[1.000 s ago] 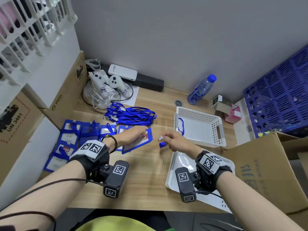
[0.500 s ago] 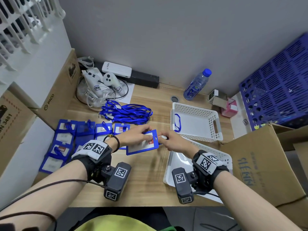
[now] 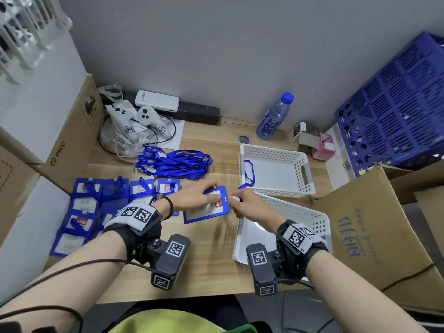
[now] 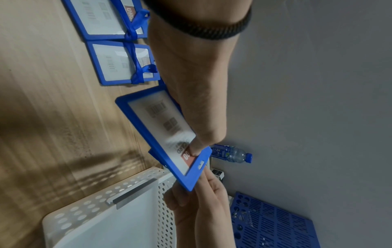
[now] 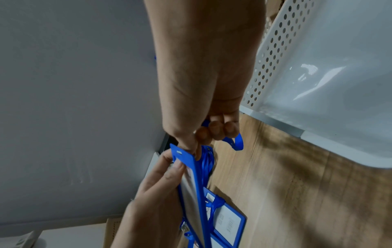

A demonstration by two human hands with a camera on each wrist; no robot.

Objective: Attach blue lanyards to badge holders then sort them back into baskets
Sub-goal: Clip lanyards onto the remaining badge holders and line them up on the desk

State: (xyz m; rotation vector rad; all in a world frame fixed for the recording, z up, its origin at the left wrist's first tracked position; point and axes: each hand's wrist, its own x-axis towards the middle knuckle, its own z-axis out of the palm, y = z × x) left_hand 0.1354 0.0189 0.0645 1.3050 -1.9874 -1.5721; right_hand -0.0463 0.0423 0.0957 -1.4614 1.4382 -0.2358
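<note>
My left hand [image 3: 204, 191] grips a blue badge holder [image 3: 208, 207] by its slotted end, thumb pressed on the card [image 4: 196, 147], and holds it tilted above the desk. At that slot, my right hand [image 3: 236, 198] pinches the end of a blue lanyard [image 5: 237, 142], fingers curled round the strap. The strap [image 3: 248, 174] trails back over the rim of the far white basket [image 3: 276, 150]. Loose lanyards [image 3: 175, 162] lie heaped behind my hands. Several badge holders with lanyards [image 3: 96, 205] lie in rows at the left. A near white basket [image 3: 300, 212] sits under my right wrist.
A water bottle [image 3: 275, 116], small boxes [image 3: 310, 138] and a blue crate [image 3: 396, 111] stand at the back right. Cardboard boxes flank the desk at the left [image 3: 69, 140] and right [image 3: 372, 224]. White controllers [image 3: 134, 121] lie at the back left.
My left hand carried the badge holder rightward and my right hand came left with the lanyard end, so both now meet at the holder's slot.
</note>
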